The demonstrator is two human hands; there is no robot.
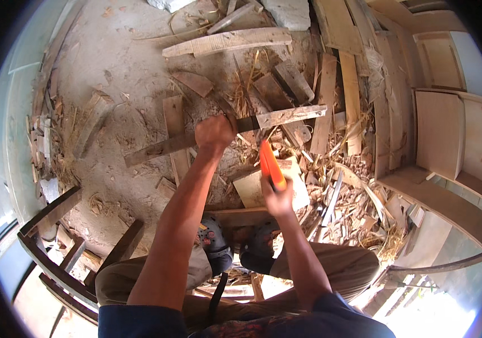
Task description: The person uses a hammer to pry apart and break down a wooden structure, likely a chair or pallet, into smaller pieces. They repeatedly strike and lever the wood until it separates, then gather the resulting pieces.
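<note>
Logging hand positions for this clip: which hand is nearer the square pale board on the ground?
Right. The right hand, gripping the orange tool, hovers over the board; the left hand holds the long plank beyond it.

Long weathered grey-brown wooden plank with a dark band | tool with a bright orange plastic handle | pale yellow-tan square wooden board | dusty grey-beige concrete floor | straw-yellow wood shavings | khaki-olive cloth trousers | dark grey shoes

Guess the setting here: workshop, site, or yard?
Probably a rough carpentry workshop: offcuts and shavings litter the dirt floor, and sawn boards are stacked on the right. The left hand grips a plank.
</note>
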